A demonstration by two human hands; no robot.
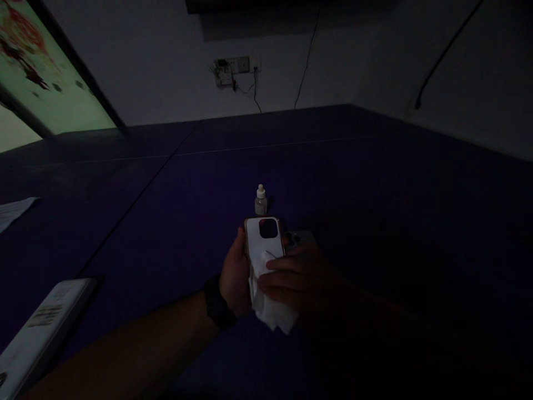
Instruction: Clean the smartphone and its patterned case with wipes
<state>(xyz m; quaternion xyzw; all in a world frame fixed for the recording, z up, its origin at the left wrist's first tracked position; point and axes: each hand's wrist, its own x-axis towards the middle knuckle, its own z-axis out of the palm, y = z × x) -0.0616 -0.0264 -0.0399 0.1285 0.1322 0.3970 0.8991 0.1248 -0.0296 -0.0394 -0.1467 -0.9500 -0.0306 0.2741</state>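
Observation:
A white phone case (pixel 256 233) with a gold-toned edge and a large camera cutout is held upright-facing in my left hand (pixel 235 278), whose fingers wrap its left side and underside. My right hand (pixel 287 280) presses a crumpled white tissue (pixel 272 314) onto the lower part of the case. Just beyond the case stands a small clear dropper bottle (pixel 261 204) with a white top. A phone (pixel 306 238) with several camera lenses lies to the right, partly hidden behind my right hand. A dark watch band circles my left wrist.
The dark blue-purple surface (pixel 166 222) carries a white box (pixel 45 328) at lower left and a paper sheet (pixel 16 211) at the left edge. Wall sockets (pixel 233 69) with cables are at the back. A lit glass panel (pixel 62 100) stands at upper left. Light is dim.

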